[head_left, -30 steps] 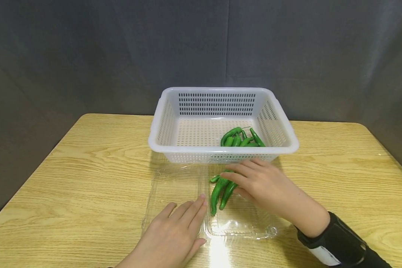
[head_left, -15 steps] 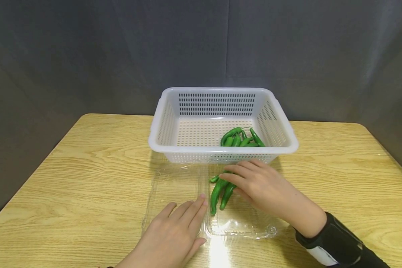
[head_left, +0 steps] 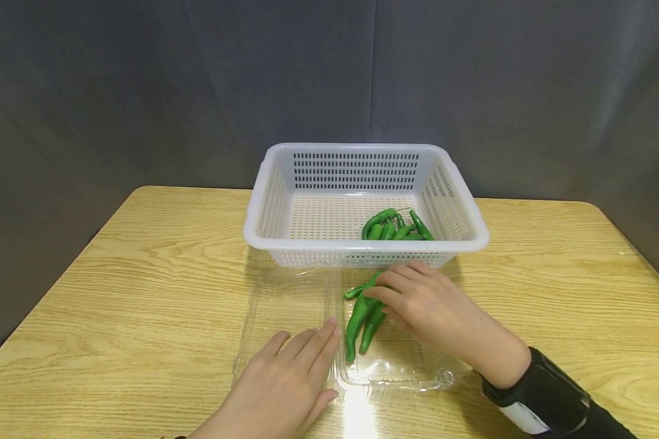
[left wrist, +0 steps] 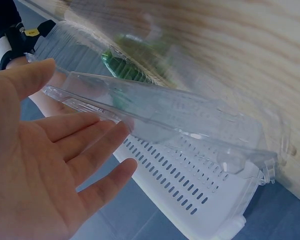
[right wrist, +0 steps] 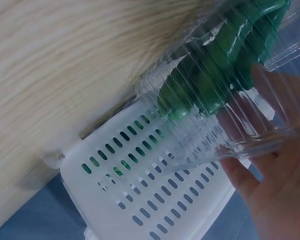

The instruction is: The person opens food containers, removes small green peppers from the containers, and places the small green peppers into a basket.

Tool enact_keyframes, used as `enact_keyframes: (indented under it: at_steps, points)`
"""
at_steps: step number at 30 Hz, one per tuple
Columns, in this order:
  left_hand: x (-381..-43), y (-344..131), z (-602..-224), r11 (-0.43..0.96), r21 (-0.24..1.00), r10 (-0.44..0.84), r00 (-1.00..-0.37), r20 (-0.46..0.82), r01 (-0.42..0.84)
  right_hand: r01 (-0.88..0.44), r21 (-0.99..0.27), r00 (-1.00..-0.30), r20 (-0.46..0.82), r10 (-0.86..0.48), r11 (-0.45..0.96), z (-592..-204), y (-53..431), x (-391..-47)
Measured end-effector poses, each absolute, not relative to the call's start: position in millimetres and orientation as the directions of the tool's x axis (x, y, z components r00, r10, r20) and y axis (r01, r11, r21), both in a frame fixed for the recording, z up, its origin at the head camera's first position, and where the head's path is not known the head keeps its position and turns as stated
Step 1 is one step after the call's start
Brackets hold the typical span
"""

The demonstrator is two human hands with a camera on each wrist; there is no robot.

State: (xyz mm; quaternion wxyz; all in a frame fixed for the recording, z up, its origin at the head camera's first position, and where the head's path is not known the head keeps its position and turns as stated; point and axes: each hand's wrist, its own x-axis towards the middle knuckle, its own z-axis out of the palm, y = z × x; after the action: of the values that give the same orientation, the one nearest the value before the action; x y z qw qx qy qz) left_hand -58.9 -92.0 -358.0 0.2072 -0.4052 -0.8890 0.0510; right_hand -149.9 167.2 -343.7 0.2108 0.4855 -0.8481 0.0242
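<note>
A clear plastic clamshell container (head_left: 398, 360) lies unfolded on the table, its left half (head_left: 291, 292) beside the half with peppers. Several green chili peppers (head_left: 358, 323) lie at the left of that right half. My right hand (head_left: 423, 302) reaches in from the right, curled fingers and thumb on the peppers' upper ends, which it partly hides. Through the ribbed clear wall, the right wrist view shows the peppers (right wrist: 225, 60) against the fingers. My left hand (head_left: 285, 378) has fairly straight fingers and rests on the container's left half, fingertips at the middle fold.
A white perforated basket (head_left: 362, 245) stands right behind the container. More green chili peppers (head_left: 388, 230) lie in its front right part. The wooden table (head_left: 143, 292) ends at a dark grey curtain (head_left: 318, 73).
The peppers in the container have shifted slightly toward the near edge under my right hand, whose fingers have moved a little. The left hand stays where it was.
</note>
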Motion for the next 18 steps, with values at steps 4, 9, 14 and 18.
enact_keyframes:
  at_steps: [4,9,14,18]
  points:
    - [-58.9,-91.5,-357.4,0.665,-0.255,0.742,-0.586,0.324,0.702,-0.834,0.169,-0.434,0.385,-0.815,0.525,-345.6,166.9,-151.0]
    - [-58.9,-91.4,-357.5,0.666,-0.260,0.742,-0.584,0.329,0.699,-0.834,0.162,-0.446,0.366,-0.817,0.528,-346.9,166.9,-151.1]
    - [-57.7,-91.1,-358.1,0.673,-0.265,0.736,-0.592,0.329,0.690,-0.828,0.160,-0.467,0.334,-0.818,0.538,-347.6,166.9,-150.7]
    - [-57.4,-90.9,-358.4,0.674,-0.272,0.736,-0.591,0.330,0.687,-0.825,0.159,-0.473,0.331,-0.816,0.543,-347.9,166.5,-150.9]
